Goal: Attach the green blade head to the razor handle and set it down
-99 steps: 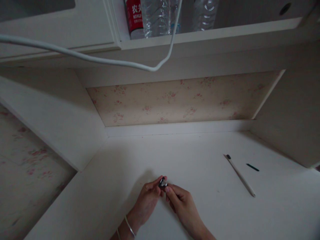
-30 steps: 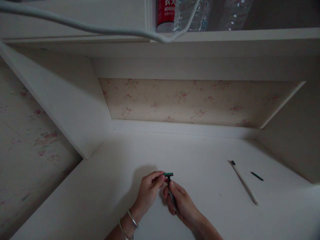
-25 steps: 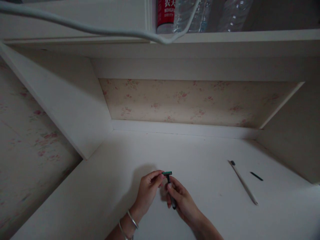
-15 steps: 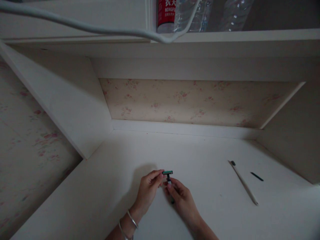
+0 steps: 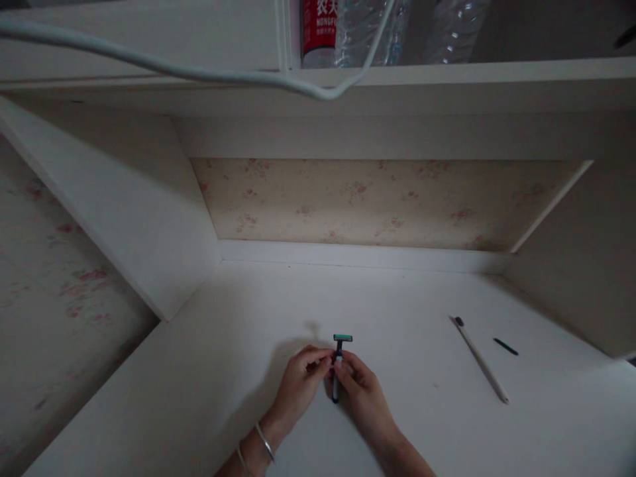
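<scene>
A razor (image 5: 335, 389) with a black and pale grey handle stands head-up over the white desk, a green strip across its dark head. My right hand (image 5: 365, 391) is closed on the handle, thumb in front, from the right side. From the left, my left hand (image 5: 301, 381) has thumb and fingertips pinched together at the upper handle, just under the head. Its fingertips partly cover the grip there. Two silver bangles (image 5: 265, 442) circle my left wrist.
On the right of the desk (image 5: 397, 318) lie a long pale toothbrush-like stick (image 5: 481, 361) with a dark tip and a short dark stick (image 5: 505, 346). Overhead, a shelf (image 5: 447, 74) holds plastic bottles (image 5: 370, 33); a thick white cable (image 5: 199, 71) hangs across its front.
My left fingertips have moved from the razor's head down to its upper handle. The razor has turned more upright, its head now free of fingers. The view has shifted slightly.
</scene>
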### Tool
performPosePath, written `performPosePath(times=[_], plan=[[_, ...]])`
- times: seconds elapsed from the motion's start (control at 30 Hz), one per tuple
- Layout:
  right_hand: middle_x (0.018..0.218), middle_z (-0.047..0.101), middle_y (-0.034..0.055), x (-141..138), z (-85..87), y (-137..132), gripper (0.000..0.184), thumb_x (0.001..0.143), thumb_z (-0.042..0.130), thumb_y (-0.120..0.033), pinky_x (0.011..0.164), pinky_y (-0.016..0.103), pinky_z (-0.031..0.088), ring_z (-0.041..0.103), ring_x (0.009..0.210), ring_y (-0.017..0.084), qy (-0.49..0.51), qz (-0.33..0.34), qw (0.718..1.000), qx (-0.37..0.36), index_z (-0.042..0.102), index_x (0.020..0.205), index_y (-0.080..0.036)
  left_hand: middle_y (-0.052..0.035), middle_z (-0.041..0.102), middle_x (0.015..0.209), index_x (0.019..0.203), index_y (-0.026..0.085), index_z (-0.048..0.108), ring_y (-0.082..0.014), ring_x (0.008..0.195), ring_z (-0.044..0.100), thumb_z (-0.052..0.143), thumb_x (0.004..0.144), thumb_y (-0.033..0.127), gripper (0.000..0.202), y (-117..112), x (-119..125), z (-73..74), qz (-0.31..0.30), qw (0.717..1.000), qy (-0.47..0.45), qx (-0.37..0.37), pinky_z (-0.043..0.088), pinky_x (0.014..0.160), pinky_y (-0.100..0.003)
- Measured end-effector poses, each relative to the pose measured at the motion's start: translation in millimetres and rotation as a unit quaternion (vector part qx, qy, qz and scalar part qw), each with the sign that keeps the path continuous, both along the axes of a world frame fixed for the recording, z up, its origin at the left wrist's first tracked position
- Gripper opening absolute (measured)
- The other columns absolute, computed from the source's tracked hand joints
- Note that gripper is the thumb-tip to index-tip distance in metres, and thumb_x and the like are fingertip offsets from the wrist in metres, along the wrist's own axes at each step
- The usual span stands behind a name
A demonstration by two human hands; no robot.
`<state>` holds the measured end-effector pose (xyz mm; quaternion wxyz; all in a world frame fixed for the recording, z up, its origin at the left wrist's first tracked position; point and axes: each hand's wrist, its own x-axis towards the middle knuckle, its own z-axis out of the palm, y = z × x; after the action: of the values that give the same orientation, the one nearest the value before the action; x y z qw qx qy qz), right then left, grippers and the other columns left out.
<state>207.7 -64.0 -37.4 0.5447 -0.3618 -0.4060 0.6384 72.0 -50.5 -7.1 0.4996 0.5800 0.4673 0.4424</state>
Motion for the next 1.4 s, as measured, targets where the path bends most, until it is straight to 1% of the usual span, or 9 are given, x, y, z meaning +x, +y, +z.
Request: performPosePath(times=[0.07,0.23,0.33,0.57,0.83,1.1,1.17,1.27,1.4], plan=[[0.078,0.063,0.0047,-0.1,-1.1,0.2,0.033,0.083,0.066,-0.044,0.059,0.025,0.040,0.054,0.067,0.015,-0.002,0.000,1.000,0.003,0.065,0.102,-0.016,-0.0076,0.068,0.091,0.097,0.018,0.074,-0.0185,0.083,0.060,0.059,0.084,0.033,0.025,0.4,-0.4,-1.9,0.000,1.000,0.003,0.002,0.045,0.074,-0.027],[0.078,0.063,0.0034,-0.3,-4.5,0.5,0.034,0.082,0.067,-0.045,0.058,0.024,0.039,0.054,0.067,0.014,0.008,0.002,1.000,-0.001,0.065,0.102,-0.018,-0.0076,0.067,0.090,0.099,0.018,0.074,-0.0165,0.075,0.059,0.059,0.084,0.034,0.027,0.3,-0.9,-4.1,0.011,1.000,0.007,-0.012,0.045,0.067,-0.026],[0.076,0.063,0.0033,0.3,-4.8,0.9,0.036,0.080,0.068,-0.047,0.058,0.024,0.040,0.054,0.065,0.015,-0.004,0.000,1.000,-0.005,0.065,0.102,-0.018,-0.0075,0.067,0.090,0.098,0.017,0.074,-0.0166,0.076,0.059,0.059,0.084,0.034,0.026,-0.1,-0.6,-3.3,0.014,1.000,0.007,-0.007,0.044,0.067,-0.025],[0.085,0.066,0.0046,0.9,-3.8,1.1,0.030,0.082,0.067,-0.043,0.067,0.025,0.043,0.057,0.074,0.015,-0.006,0.004,1.000,-0.004,0.065,0.099,-0.019,-0.0073,0.067,0.089,0.096,0.017,0.074,-0.0147,0.070,0.057,0.060,0.083,0.034,0.025,-1.1,1.0,-1.5,0.013,0.999,0.005,-0.029,0.041,0.060,-0.024],[0.072,0.060,0.0012,-1.3,-4.6,0.5,0.029,0.084,0.064,-0.042,0.053,0.021,0.037,0.051,0.060,0.012,0.009,0.010,1.000,-0.009,0.063,0.099,-0.017,-0.0076,0.067,0.086,0.094,0.016,0.075,-0.0150,0.068,0.057,0.062,0.080,0.039,0.030,-1.5,1.9,3.5,0.026,0.999,0.002,-0.037,0.041,0.058,-0.024],[0.072,0.060,0.0009,-1.4,-4.0,-1.1,0.030,0.085,0.063,-0.043,0.054,0.022,0.039,0.052,0.060,0.012,0.003,0.011,1.000,-0.012,0.064,0.101,-0.017,-0.0067,0.066,0.084,0.093,0.017,0.075,-0.0135,0.063,0.054,0.061,0.079,0.039,0.029,-1.3,3.1,1.3,0.027,0.999,-0.001,-0.038,0.039,0.054,-0.023],[0.077,0.063,0.0028,1.2,1.7,-1.7,0.034,0.083,0.064,-0.046,0.058,0.023,0.042,0.055,0.065,0.013,-0.012,-0.002,1.000,-0.019,0.065,0.103,-0.017,-0.0060,0.065,0.083,0.093,0.017,0.074,-0.0124,0.061,0.052,0.061,0.080,0.037,0.028,-1.5,3.0,0.5,0.024,0.999,0.003,-0.037,0.037,0.053,-0.023],[0.089,0.067,0.0064,12.5,13.2,-2.0,0.045,0.078,0.066,-0.052,0.069,0.028,0.047,0.061,0.076,0.018,-0.074,-0.066,0.994,-0.048,0.066,0.106,-0.016,-0.0044,0.062,0.080,0.092,0.016,0.074,-0.0114,0.059,0.050,0.060,0.081,0.037,0.028,-2.1,3.0,0.6,0.022,0.999,0.007,-0.037,0.036,0.052,-0.022],[0.083,0.066,0.0072,47.8,20.5,0.7,0.050,0.076,0.065,-0.057,0.070,0.031,0.050,0.064,0.080,0.023,-0.166,-0.165,0.971,-0.042,0.065,0.104,-0.015,-0.0022,0.058,0.074,0.091,0.015,0.073,-0.0109,0.058,0.047,0.060,0.080,0.036,0.028,-3.2,3.2,3.1,0.021,0.999,0.012,-0.049,0.035,0.052,-0.022]])
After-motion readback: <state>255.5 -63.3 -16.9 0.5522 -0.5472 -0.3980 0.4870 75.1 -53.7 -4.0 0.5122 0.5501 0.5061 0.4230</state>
